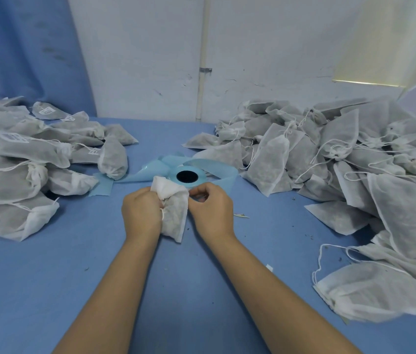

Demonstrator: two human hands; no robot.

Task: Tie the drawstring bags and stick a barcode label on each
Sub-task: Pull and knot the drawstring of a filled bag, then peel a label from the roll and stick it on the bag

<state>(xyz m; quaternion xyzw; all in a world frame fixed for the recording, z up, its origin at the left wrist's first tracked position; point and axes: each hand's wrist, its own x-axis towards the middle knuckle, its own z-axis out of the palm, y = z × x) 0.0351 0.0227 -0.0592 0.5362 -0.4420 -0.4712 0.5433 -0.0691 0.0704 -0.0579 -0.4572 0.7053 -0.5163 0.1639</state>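
**Two hands grip a drawstring bag over a blue table**

A person's two bare forearms reach forward from the bottom of the view. Between the hands is one small white drawstring bag [173, 215] of thin fabric with dark filling showing through. It stands roughly upright over the blue table [48, 277].

The left hand [141, 213] is curled tightly around the bag's left side, and a bit of white cord [162, 212] shows at its fingers. The right hand [210, 213] touches the bag's right side. Its fingers are curled and pinching at the upper right edge, though whether they grip fabric or cord cannot be told.

Just beyond the bag lies a light blue label roll [187, 177] with a dark hollow core, its loose backing strip [148, 173] spread around it.

A pile of labelled bags [10, 162] sits at the left, several showing white barcode stickers. A larger pile of unlabelled bags [342, 162], cords trailing, fills the right. A white wall [150, 60] stands behind.
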